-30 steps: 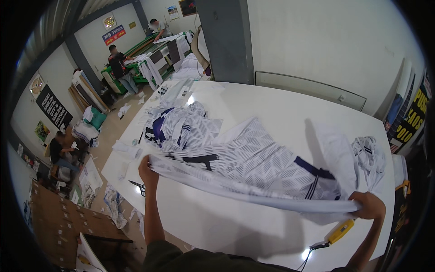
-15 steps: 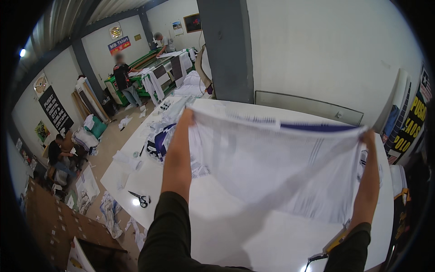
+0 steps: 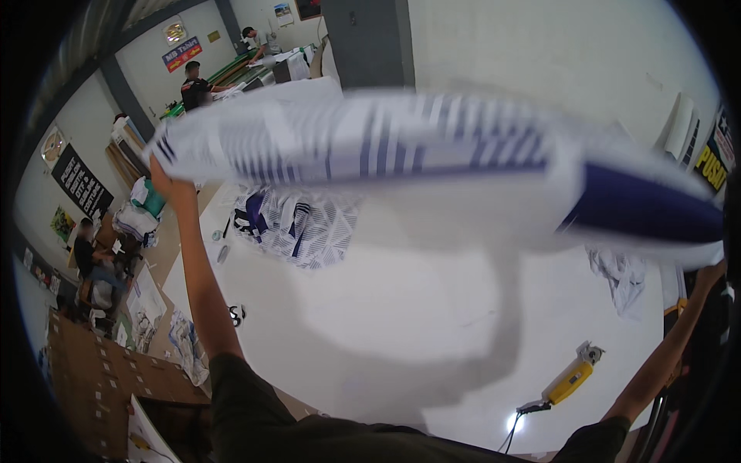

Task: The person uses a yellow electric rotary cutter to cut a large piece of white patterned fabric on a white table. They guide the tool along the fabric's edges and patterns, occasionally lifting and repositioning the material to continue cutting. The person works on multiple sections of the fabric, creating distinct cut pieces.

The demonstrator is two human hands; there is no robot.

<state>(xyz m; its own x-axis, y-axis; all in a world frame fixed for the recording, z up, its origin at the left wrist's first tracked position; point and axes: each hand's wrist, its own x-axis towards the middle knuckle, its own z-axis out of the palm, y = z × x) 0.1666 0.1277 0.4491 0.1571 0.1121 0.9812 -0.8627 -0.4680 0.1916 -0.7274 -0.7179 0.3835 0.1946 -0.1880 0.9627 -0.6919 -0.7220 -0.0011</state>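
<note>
Aloft, striped fabric [image 3: 378, 143] spans between raised hands [image 3: 171, 187], above white table [image 3: 401, 324].

Black banner [image 3: 82, 181], white lettering, on side wall [image 3: 86, 116] left of left hand [image 3: 170, 182]. Blue-red sign [image 3: 181, 55], lettered, on back wall [image 3: 143, 73] above same hand. Dark panel [image 3: 712, 164], yellow lettering, above right hand [image 3: 709, 275].

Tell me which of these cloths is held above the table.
The wide cloth stretched between left hand and right hand; the patterned pile and pale bundle lie on the table.
</note>
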